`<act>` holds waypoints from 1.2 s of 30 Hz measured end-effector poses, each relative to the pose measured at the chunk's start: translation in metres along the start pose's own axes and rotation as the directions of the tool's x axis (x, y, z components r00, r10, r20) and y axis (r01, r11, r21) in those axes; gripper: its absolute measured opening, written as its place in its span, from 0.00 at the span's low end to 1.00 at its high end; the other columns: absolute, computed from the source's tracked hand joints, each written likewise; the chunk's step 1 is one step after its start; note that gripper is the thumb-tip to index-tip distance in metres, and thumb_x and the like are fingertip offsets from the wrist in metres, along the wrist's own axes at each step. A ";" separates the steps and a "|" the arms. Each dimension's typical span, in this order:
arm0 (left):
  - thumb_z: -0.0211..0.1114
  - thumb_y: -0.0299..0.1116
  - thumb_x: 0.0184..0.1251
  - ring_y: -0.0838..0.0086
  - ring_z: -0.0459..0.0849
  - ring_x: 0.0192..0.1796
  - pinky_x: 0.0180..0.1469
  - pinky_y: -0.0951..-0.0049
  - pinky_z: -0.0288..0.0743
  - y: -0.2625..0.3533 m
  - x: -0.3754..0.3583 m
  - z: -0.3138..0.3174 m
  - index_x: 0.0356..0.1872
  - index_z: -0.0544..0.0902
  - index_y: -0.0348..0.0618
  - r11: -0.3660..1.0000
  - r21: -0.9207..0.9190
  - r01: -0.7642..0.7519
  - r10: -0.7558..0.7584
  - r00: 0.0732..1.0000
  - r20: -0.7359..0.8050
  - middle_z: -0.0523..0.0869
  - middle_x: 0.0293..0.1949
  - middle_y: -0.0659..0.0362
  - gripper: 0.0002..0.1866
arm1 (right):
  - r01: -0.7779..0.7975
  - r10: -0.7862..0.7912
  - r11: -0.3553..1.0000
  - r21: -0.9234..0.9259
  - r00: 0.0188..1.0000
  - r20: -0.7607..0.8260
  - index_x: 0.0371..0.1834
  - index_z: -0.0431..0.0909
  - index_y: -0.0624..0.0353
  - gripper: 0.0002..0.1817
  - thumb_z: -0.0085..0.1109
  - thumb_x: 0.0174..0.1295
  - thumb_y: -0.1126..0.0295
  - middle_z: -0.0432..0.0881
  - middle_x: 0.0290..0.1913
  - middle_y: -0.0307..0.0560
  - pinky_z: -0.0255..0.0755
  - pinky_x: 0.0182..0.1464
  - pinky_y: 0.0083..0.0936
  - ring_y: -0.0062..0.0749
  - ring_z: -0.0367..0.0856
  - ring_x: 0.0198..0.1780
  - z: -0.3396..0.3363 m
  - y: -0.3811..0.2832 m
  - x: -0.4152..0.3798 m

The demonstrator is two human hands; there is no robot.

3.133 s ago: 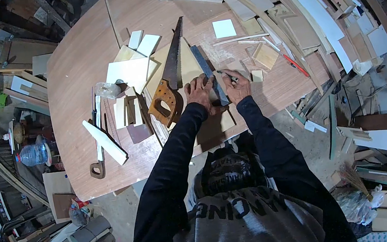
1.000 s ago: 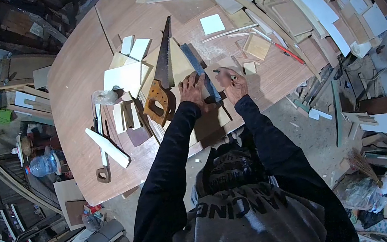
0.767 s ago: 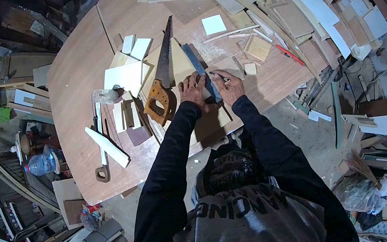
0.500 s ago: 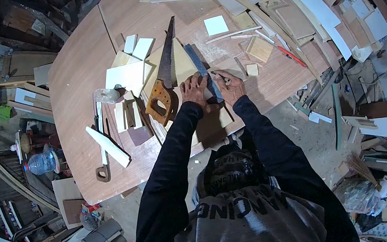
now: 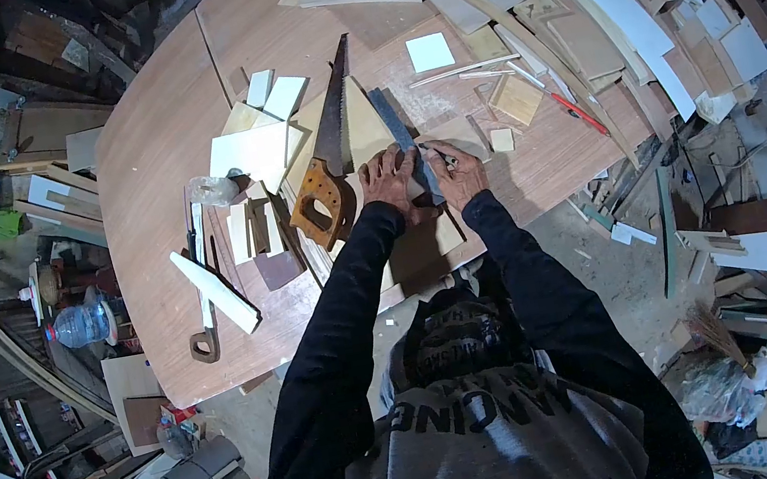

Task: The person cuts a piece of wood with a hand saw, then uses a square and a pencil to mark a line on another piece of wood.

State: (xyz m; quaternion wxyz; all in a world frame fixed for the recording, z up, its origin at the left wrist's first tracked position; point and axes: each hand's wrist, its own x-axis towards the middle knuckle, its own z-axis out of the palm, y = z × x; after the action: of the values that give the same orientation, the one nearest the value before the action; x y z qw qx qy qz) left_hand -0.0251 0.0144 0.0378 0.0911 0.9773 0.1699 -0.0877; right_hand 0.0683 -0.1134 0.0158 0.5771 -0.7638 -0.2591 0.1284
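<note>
My left hand lies with spread fingers over a light wooden board, pressing it and the left edge of a blue-grey straight strip. Close on the strip's right side, my right hand is closed with curled fingers around something small, thin and dark, mostly hidden by the fingers. A handsaw with a wooden handle rests just left of my left hand, its blade pointing to the far side of the table.
White and plain wood offcuts lie left of the saw, near a second saw handle. A red-handled tool and a square block are on the right. Long boards pile along the table's right side.
Almost nothing differs. Both hands stay at the strip, and the whole view has shifted very slightly.
</note>
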 end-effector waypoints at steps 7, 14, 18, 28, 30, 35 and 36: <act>0.84 0.48 0.17 0.48 0.59 0.70 0.71 0.48 0.49 -0.003 0.002 0.004 0.74 0.60 0.56 0.999 -0.033 -0.036 0.035 0.999 -0.029 0.60 0.71 0.51 0.68 | -0.112 0.114 0.992 -0.061 0.993 0.034 0.53 0.81 0.51 0.16 0.54 0.64 0.63 0.84 0.49 0.50 0.75 0.52 0.31 0.45 0.83 0.49 -0.001 -0.006 0.004; 0.79 0.57 0.22 0.53 0.59 0.69 0.70 0.47 0.46 -0.006 0.002 0.012 0.70 0.66 0.50 0.997 -0.045 -0.070 0.064 0.992 -0.111 0.63 0.67 0.50 0.62 | -0.240 0.244 0.968 -0.069 0.969 0.049 0.53 0.82 0.50 0.17 0.56 0.65 0.58 0.86 0.41 0.53 0.76 0.45 0.32 0.45 0.83 0.39 0.002 -0.009 0.006; 0.80 0.59 0.22 0.48 0.59 0.69 0.71 0.48 0.48 -0.005 0.002 0.010 0.73 0.61 0.54 0.998 0.011 -0.056 0.057 0.994 -0.089 0.61 0.70 0.49 0.65 | -0.249 0.254 0.963 -0.107 0.967 0.031 0.52 0.82 0.50 0.18 0.57 0.63 0.56 0.85 0.41 0.54 0.76 0.45 0.33 0.47 0.84 0.41 0.004 -0.007 0.005; 0.78 0.61 0.25 0.49 0.58 0.70 0.72 0.48 0.46 0.001 -0.002 0.001 0.72 0.63 0.50 0.997 -0.056 -0.055 0.052 0.997 -0.055 0.61 0.69 0.48 0.63 | -0.124 0.136 0.951 -0.282 0.990 0.021 0.45 0.83 0.56 0.15 0.53 0.64 0.61 0.87 0.37 0.50 0.77 0.45 0.30 0.44 0.85 0.40 -0.005 0.020 -0.015; 0.78 0.62 0.26 0.49 0.58 0.70 0.72 0.47 0.46 0.000 -0.003 0.000 0.72 0.63 0.50 0.996 -0.068 -0.055 0.050 0.996 -0.067 0.62 0.69 0.47 0.63 | -0.162 0.170 0.961 -0.222 0.985 0.019 0.44 0.83 0.57 0.15 0.52 0.63 0.60 0.87 0.37 0.51 0.77 0.45 0.32 0.45 0.84 0.39 -0.011 0.015 -0.030; 0.77 0.58 0.29 0.50 0.59 0.69 0.69 0.45 0.49 0.002 -0.006 0.002 0.68 0.68 0.47 0.991 -0.097 -0.091 0.075 0.985 -0.158 0.64 0.67 0.48 0.56 | -0.091 0.112 0.884 -0.460 0.994 0.019 0.35 0.82 0.56 0.14 0.51 0.62 0.59 0.84 0.33 0.55 0.76 0.44 0.39 0.52 0.83 0.38 -0.033 0.023 -0.078; 0.77 0.58 0.29 0.50 0.59 0.69 0.69 0.45 0.49 0.000 -0.002 0.009 0.68 0.68 0.47 0.991 -0.096 -0.097 0.081 0.983 -0.162 0.64 0.67 0.48 0.56 | -0.131 0.146 0.915 -0.382 0.989 0.011 0.35 0.81 0.54 0.15 0.50 0.62 0.56 0.84 0.36 0.58 0.75 0.46 0.43 0.55 0.81 0.41 -0.039 0.024 -0.085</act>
State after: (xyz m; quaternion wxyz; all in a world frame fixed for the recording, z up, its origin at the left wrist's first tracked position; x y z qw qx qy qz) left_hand -0.0286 0.0121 0.0298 0.1315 0.9818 0.1370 0.0031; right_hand 0.0228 -0.1958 -0.0044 0.4024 -0.8749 -0.2355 0.1312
